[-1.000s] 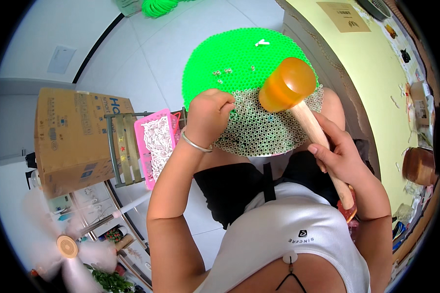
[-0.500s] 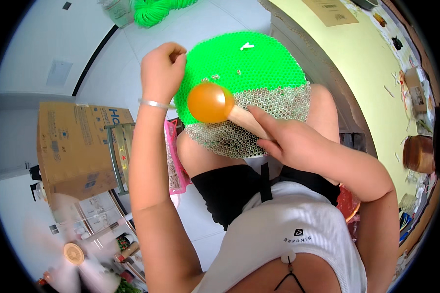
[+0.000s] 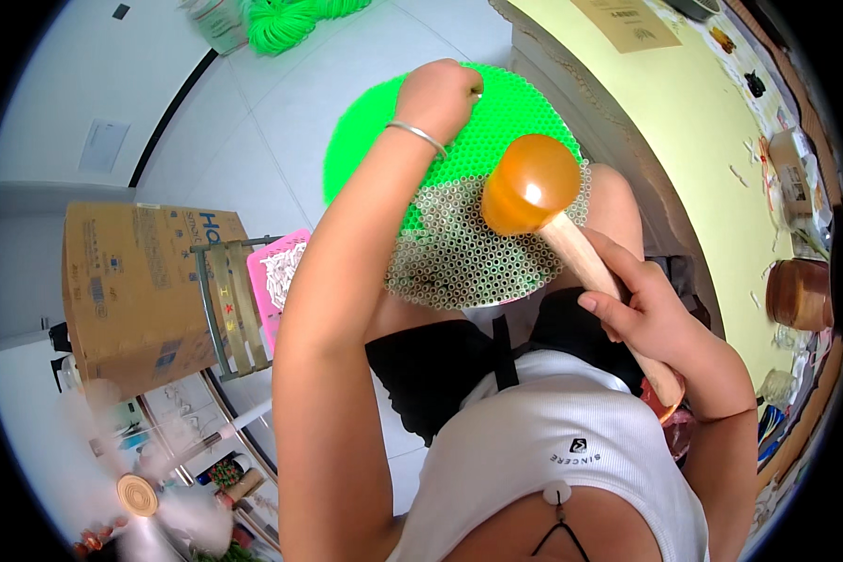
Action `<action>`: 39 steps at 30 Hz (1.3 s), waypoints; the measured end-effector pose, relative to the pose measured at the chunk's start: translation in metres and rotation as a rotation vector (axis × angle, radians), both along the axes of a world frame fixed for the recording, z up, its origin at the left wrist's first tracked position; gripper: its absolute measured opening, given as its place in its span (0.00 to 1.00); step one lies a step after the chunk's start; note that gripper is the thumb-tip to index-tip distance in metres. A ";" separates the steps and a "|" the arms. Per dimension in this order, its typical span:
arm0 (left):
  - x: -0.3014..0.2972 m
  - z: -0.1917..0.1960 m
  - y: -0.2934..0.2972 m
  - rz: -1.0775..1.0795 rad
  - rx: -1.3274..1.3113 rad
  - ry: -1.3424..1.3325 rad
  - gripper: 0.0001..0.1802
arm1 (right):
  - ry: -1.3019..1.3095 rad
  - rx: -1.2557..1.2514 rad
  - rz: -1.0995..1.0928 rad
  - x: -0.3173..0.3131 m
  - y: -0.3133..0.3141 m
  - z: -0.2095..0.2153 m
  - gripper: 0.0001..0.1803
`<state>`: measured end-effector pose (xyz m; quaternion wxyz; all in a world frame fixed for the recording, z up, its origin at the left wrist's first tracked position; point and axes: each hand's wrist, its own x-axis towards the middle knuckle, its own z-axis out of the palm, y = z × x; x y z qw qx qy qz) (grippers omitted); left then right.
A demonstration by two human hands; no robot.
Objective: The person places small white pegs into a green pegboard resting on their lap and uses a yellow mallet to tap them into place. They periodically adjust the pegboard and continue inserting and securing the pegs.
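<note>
A round honeycomb-like panel of short tubes (image 3: 365, 140) rests across my lap. Its far part is filled bright green, while the near part shows hollow pale tubes (image 3: 459, 267). My left hand (image 3: 440, 98) is over the green far part, fingers closed in a pinch; a bit of a small white piece (image 3: 478, 95) shows at the fingertips. My right hand (image 3: 632, 304) grips the wooden handle of a mallet (image 3: 534, 183), whose translucent amber head is held over the panel's right side. My left forearm hides part of the panel's left side.
Left of my knees, a pink basket (image 3: 264, 295) of small white pieces sits by a folding stool (image 3: 217, 309) and a large cardboard box (image 3: 131, 281). A pale yellow table (image 3: 702, 140) runs along the right. Green cord (image 3: 281, 23) lies on the floor; a fan (image 3: 139, 495) spins lower left.
My left hand has moved right from the panel's left edge to the loose white pieces on the green. The mallet has swung right, away from the panel's middle.
</note>
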<state>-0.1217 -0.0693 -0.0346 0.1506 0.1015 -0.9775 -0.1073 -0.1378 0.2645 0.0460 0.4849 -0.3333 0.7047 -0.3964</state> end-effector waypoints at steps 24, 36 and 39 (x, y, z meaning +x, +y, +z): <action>0.162 0.003 0.047 0.106 0.258 0.089 0.07 | -0.108 -0.015 0.039 0.014 -0.040 0.000 0.34; 0.113 0.035 -0.035 0.256 0.274 0.185 0.09 | 0.539 -0.256 0.304 0.017 -0.069 -0.014 0.35; 0.072 0.013 -0.019 0.070 0.055 0.104 0.10 | 0.349 -0.216 0.224 0.010 -0.041 -0.005 0.34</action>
